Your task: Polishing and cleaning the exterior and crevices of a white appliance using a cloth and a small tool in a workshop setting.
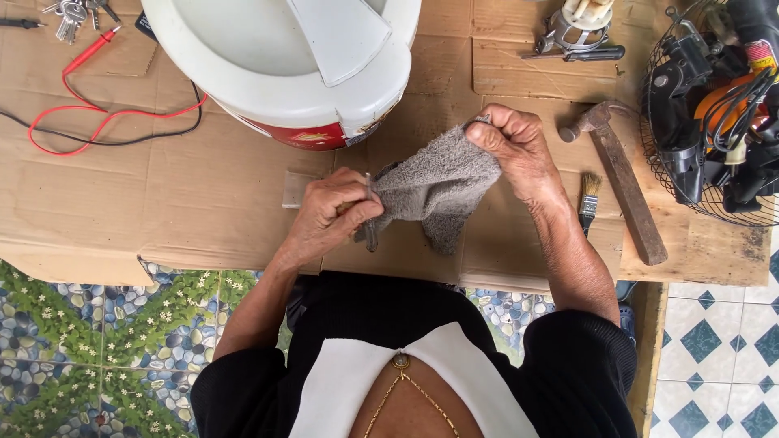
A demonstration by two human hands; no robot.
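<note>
Just below the white rice cooker [292, 65], the left hand [329, 215] pinches a small metal tool [369, 231] against a grey towel [434, 191]. The right hand [515, 146] grips the towel's upper corner, left of the hammer [621, 178].

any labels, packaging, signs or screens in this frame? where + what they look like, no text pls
Label band: on the lower wall of the white round appliance, top centre; red with small gold marks.
Tape label: on the dark tool in the wire basket, top right; a small red and yellow strip.
Flattened cardboard: covers the worktop; plain brown, no print visible.
No signs or screens.
</note>
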